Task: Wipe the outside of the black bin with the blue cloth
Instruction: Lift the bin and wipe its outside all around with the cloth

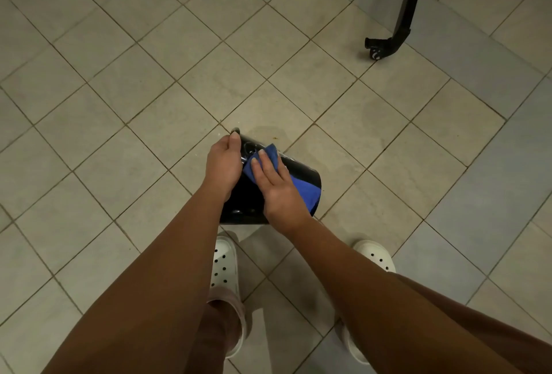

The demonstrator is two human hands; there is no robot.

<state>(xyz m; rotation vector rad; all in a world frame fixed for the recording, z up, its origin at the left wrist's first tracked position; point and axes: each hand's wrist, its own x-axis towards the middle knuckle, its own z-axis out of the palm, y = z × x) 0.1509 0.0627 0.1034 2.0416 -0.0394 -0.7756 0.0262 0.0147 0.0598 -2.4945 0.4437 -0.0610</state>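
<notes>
A glossy black bin (248, 197) is tilted on its side above the tiled floor, just ahead of my feet. My left hand (224, 164) grips its far end, fingers curled round the edge. The blue cloth (301, 187) lies spread over the bin's upper side. My right hand (273, 182) presses flat on the cloth with straight fingers, pointing away from me. Both forearms hide the bin's near part.
Beige floor tiles (119, 104) run diagonally all around. A black metal leg with a castor wheel (376, 49) stands at the far right. My white perforated clogs (224, 266) are planted right below the bin.
</notes>
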